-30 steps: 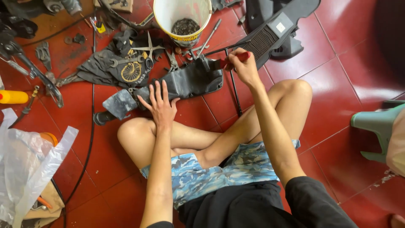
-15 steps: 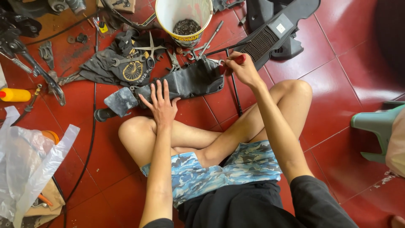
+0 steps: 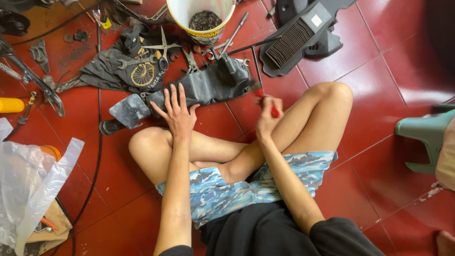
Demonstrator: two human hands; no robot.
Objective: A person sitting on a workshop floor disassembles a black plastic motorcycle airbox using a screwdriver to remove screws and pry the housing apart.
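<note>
Right hand (image 3: 266, 118) closed round a red-handled tool (image 3: 274, 110), blurred, raised just above the crossed legs; dark tip angled up toward the near end of the black cover (image 3: 208, 87). Kind of tool unclear, likely a screwdriver. Left hand (image 3: 177, 114) flat, fingers spread wide, gripping nothing, pressing on the cover's lower edge beside a grey torn patch (image 3: 130, 110).

Beyond the cover, on the red tiled floor (image 3: 369, 80): spanners, pliers and scissors (image 3: 163, 50) strewn over a dark cloth (image 3: 111, 71), touching or overlapping one another. Further up, a white bucket (image 3: 201, 19) with dark scraps inside. To the right of it a black ribbed panel (image 3: 296, 40), with a thin rod (image 3: 257, 64) leaning near its lower corner. Far left a yellow can (image 3: 10, 105), a chromed bracket with spring (image 3: 28, 76), a black cable (image 3: 97, 156) trailing down the tiles, and a clear plastic bag (image 3: 28, 189). At the right edge, a green plastic stool (image 3: 426, 137).

Likely risks: with the left palm so close to where the tip points, a slip off the cover could drive the tool into the spread fingers. Cover held by one flat hand only, so a hard push might slide it across the smooth tiles into the loose spanners. Bare knees just beside the tool also exposed.
</note>
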